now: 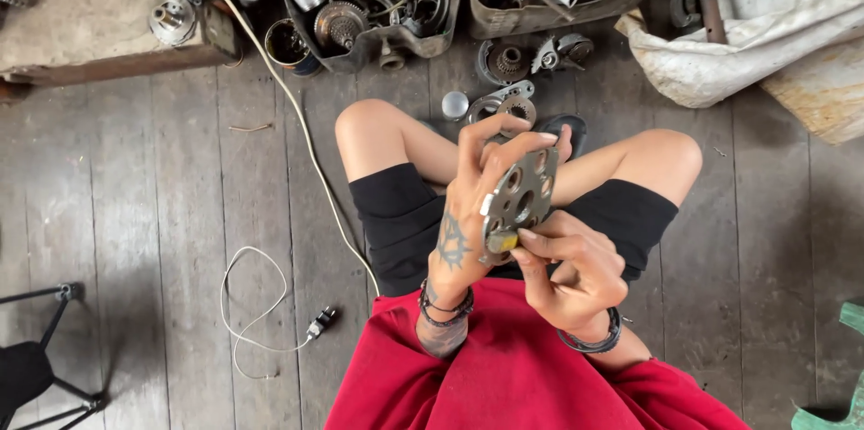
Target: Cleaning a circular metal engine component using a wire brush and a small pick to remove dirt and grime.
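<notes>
I hold a round metal plate [522,198] with several holes upright over my lap, above my crossed legs. My left hand [472,205] wraps its far edge, fingers curled over the top rim, so that grip is closed on the plate. My right hand [571,264] is at the lower edge, thumb and forefinger pinched on a small yellowish piece [502,240] that sits against the plate's bottom; this grip is closed on that piece. Both wrists carry dark bracelets, and the left hand has a tattoo on its back.

Beneath the plate are my black shorts [405,219] and red shirt [504,376]. Just beyond my knees, on the wooden floor [180,214], lie a small silver dome [454,104], a sprocket [516,109] with a flat bracket, and a round gear part [508,59]. Farther off stand two trays [378,34] crowded with engine parts, and a small can [286,43] beside them. A white cable [297,124] runs across the boards to my left, with a looped thin cord and plug [322,320] near it. A white sack [747,43] lies at the far right, a black stand [36,349] at the near left.
</notes>
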